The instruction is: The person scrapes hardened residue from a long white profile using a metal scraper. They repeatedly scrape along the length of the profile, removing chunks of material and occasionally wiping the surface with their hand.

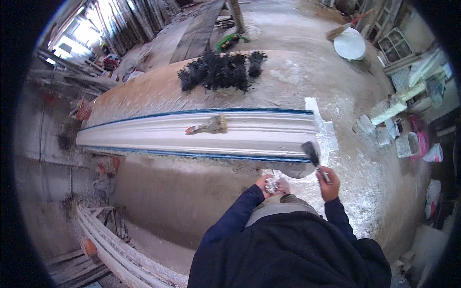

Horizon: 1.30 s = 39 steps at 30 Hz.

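In my right hand [330, 185] is a putty knife [310, 152], gripped by its handle, with the dark blade pointing up and away beside the right end of a long white moulding [269, 137]. Its profile has lengthwise ridges, and blue strips run along both long edges. Close to my body, my left hand [262, 184] is curled round a clump of white crumbly plaster scraps [272, 185]. A paintbrush [209, 126] with a wide bristle head lies on the moulding, left of the putty knife.
Beyond the moulding a heap of dark, shaggy fibre [213, 72] lies on the bench top [134, 89]. White scraps cover the floor [355, 206] at my right. Farther off are a round white tub [349, 45], a broom [338, 31] and a white container [407, 145]. Long pale mouldings [113, 249] lie lower left.
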Each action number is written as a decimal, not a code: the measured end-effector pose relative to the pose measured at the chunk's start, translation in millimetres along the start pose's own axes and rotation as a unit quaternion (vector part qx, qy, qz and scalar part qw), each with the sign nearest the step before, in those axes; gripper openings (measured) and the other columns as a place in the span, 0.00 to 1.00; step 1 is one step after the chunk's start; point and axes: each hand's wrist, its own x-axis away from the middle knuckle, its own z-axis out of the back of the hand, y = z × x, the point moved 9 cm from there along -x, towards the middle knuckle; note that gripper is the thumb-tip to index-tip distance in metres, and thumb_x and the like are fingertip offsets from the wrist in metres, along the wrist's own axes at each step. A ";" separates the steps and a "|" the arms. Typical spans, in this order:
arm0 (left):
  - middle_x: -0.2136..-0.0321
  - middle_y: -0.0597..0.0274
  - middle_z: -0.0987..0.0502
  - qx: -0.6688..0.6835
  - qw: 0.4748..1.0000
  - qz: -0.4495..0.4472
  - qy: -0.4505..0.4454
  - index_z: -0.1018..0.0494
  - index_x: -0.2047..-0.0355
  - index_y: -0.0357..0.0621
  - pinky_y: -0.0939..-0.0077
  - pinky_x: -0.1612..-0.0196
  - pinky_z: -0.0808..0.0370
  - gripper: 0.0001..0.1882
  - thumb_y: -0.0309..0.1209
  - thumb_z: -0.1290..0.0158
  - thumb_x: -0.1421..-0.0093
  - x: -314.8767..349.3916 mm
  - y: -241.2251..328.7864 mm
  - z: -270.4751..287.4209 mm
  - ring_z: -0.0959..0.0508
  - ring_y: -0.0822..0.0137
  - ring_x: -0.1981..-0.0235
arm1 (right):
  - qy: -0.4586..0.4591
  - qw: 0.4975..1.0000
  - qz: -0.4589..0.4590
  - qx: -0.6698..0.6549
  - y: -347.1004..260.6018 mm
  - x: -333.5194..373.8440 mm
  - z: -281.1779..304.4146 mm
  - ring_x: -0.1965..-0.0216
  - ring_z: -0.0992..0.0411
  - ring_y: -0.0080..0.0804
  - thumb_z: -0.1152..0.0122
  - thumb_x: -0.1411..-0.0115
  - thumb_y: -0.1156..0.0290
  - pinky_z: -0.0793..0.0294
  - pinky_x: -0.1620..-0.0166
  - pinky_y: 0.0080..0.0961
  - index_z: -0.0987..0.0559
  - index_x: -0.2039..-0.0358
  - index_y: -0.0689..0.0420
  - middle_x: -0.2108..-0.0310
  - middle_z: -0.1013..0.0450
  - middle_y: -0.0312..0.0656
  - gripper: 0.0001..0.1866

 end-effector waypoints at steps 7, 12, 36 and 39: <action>0.67 0.48 0.28 -0.109 0.981 0.158 0.002 0.35 0.59 0.33 0.62 0.68 0.25 0.28 0.49 0.69 0.41 -158.3 -81.4 -89.4 0.26 0.53 0.66 | 0.157 0.977 -0.147 -0.008 59.8 18.1 136.5 0.74 0.37 0.16 0.44 0.46 0.74 0.36 0.69 0.13 0.27 0.62 0.58 0.72 0.31 0.33 0.10; 0.47 0.48 0.42 -0.019 0.995 -0.020 0.093 0.49 0.44 0.38 0.57 0.44 0.44 0.39 0.60 0.74 0.43 -221.3 -74.0 -143.2 0.41 0.51 0.45 | 0.176 0.973 -0.146 0.029 79.8 39.7 174.1 0.72 0.35 0.16 0.43 0.46 0.75 0.36 0.68 0.12 0.27 0.61 0.59 0.71 0.30 0.33 0.10; 0.49 0.43 0.37 0.100 0.978 -0.162 0.089 0.39 0.53 0.29 0.57 0.44 0.41 0.24 0.37 0.69 0.40 -28.1 14.5 -3.3 0.36 0.50 0.47 | -0.318 0.906 -0.274 -0.043 127.8 -16.2 -5.7 0.87 0.37 0.17 0.41 0.49 0.66 0.39 0.86 0.15 0.26 0.66 0.56 0.81 0.28 0.39 0.11; 0.53 0.41 0.33 0.121 0.972 -0.172 0.103 0.37 0.57 0.30 0.56 0.44 0.43 0.23 0.39 0.70 0.39 -30.9 22.0 -16.1 0.34 0.47 0.49 | -0.328 0.903 -0.274 -0.041 134.0 -21.6 -6.1 0.87 0.37 0.17 0.41 0.49 0.66 0.39 0.87 0.15 0.26 0.66 0.57 0.81 0.28 0.39 0.11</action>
